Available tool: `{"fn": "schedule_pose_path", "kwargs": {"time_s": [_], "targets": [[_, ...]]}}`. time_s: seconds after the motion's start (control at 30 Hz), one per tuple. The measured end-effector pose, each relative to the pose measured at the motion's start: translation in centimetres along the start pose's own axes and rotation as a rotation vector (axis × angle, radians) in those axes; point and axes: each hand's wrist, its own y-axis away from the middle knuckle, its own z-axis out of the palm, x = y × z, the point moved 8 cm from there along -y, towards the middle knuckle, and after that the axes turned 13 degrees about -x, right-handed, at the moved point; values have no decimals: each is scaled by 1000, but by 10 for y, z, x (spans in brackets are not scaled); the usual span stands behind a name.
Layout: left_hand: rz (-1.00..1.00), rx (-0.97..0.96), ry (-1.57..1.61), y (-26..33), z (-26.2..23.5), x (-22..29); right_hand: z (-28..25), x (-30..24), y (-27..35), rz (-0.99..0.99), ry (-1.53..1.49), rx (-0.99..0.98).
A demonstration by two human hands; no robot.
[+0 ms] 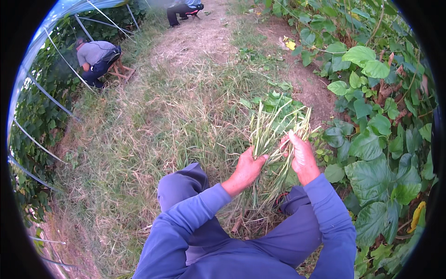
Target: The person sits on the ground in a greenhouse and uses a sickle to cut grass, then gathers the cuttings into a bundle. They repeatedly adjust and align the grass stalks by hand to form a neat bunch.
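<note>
- Nearest: two blue sleeves and blue trousers enter from the lower edge; the person sits or crouches over the grass.
- Left hand: grip clenched around a bundle of pale green grass stalks, holding it low on the stems with the thumb across them.
- Right hand: fingers laid flat against the right side of the same bundle, touching the stalks; whether it clasps them cannot be told.
- The bundle stands roughly upright between both hands, centre-right, tips fanning away from the person.
- Right side: broad-leaved vines just beside the right arm.
- Middle ground: a strip of dry, trampled grass running far.
- Far left: a person in grey bent beside a plastic-covered frame.
- Far centre: a second person, partly cut off.
</note>
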Motion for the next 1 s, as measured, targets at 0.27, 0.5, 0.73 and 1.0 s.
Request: {"fn": "schedule_pose_path", "kwargs": {"time_s": [0.27,0.5,0.73,1.0], "targets": [[-18,-16,41,2,3,4,0,-6,-4,-102,-61,-63],[-85,2,21,5,-1,-3,7,-22,2,-112,-119,-87],[-62,17,-39,3,-10,-13,12,-33,3,-123,-286,-219],[-17,38,85,-1,-19,2,-5,-36,1,-86,-316,-164]]}}
